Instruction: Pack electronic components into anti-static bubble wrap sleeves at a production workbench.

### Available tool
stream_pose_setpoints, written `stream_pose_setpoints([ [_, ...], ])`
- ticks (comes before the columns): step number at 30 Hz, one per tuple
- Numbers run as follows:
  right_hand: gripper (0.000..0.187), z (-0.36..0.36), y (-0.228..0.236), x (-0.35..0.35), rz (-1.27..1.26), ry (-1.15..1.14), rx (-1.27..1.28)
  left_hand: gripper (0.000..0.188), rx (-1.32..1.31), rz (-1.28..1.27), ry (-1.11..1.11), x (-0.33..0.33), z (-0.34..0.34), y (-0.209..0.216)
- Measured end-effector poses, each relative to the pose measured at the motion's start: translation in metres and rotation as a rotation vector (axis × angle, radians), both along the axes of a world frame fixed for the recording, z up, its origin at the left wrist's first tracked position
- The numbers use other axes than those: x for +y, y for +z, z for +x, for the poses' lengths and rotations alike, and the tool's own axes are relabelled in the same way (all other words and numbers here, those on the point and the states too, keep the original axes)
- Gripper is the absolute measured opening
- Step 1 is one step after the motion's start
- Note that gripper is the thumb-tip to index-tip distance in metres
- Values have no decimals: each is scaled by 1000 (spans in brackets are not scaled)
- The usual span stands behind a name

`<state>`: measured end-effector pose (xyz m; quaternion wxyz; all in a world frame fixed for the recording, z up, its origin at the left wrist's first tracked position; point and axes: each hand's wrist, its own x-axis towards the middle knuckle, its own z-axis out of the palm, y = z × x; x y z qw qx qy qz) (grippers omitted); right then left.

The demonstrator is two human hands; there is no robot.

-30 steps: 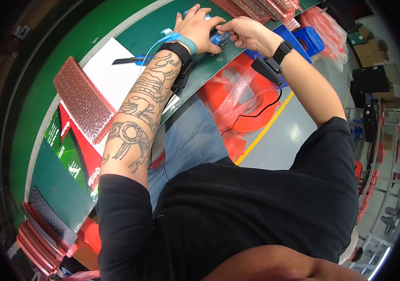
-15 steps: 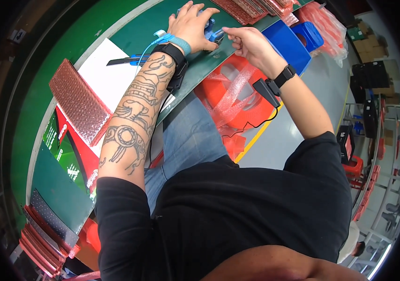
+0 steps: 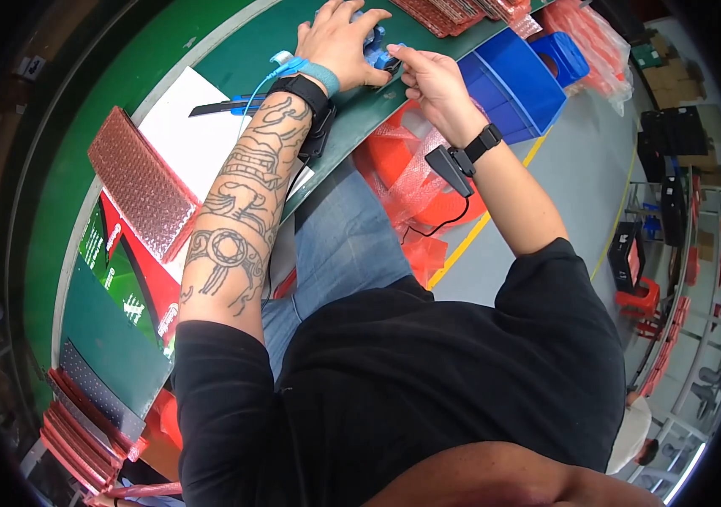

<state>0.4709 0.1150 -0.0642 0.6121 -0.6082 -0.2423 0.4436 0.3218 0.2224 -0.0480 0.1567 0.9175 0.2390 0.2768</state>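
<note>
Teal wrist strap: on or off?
On: the teal wrist strap wraps the left wrist, between the left hand and the black band.

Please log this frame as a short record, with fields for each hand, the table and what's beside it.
Left hand: fingers spread over a blue object, partly hiding it; left hand
Right hand: right hand has its thumb tip close by; grip unclear
On table: green table bears white sheet, blue-and-black cutter, pink bubble-wrap packet
Beside table: blue bin, red roll
</note>
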Motion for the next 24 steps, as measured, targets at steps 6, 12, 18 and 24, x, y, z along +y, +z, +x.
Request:
stream_pose_setpoints([
  [6,19,12,-31,-9,91,66,151,88,130,-37,53,-4,6,11],
  [12,19,12,-46,-13,177,78,78,89,72,-11,28,-7,6,10],
  [18,15,-18,-37,-28,111,154,-75,89,92,285,213,-32,-45,24],
  [24,9,-22,-10,-82,179,372,-374,36,-42,-25,193,-154,-178,34],
])
